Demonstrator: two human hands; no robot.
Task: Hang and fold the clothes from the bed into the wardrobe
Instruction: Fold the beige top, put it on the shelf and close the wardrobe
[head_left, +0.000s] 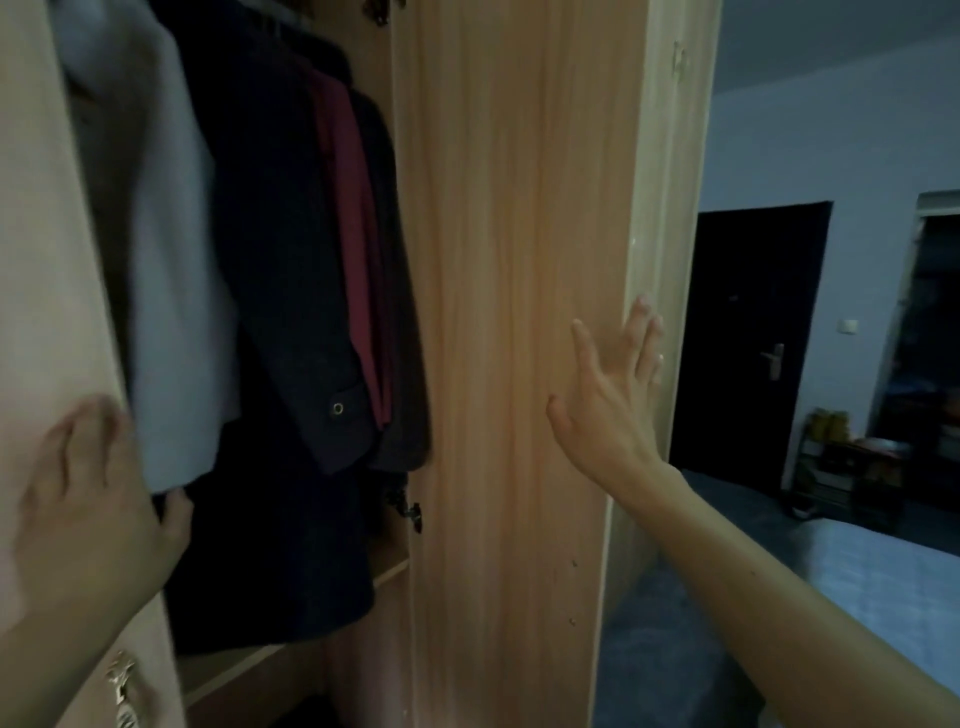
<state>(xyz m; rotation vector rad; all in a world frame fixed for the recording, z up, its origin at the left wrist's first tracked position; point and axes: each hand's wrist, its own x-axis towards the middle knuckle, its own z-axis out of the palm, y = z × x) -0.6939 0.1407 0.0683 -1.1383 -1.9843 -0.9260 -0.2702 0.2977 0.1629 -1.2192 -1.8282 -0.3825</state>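
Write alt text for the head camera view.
The left hand grips the left door by its edge and the right hand presses flat on the right door of an open wardrobe. A grey garment, dark jacket and maroon garment hang inside.

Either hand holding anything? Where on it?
Left hand grips the light wooden left wardrobe door at its inner edge, thumb round it. Right hand holds nothing: straight fingers press flat on the right wooden door.
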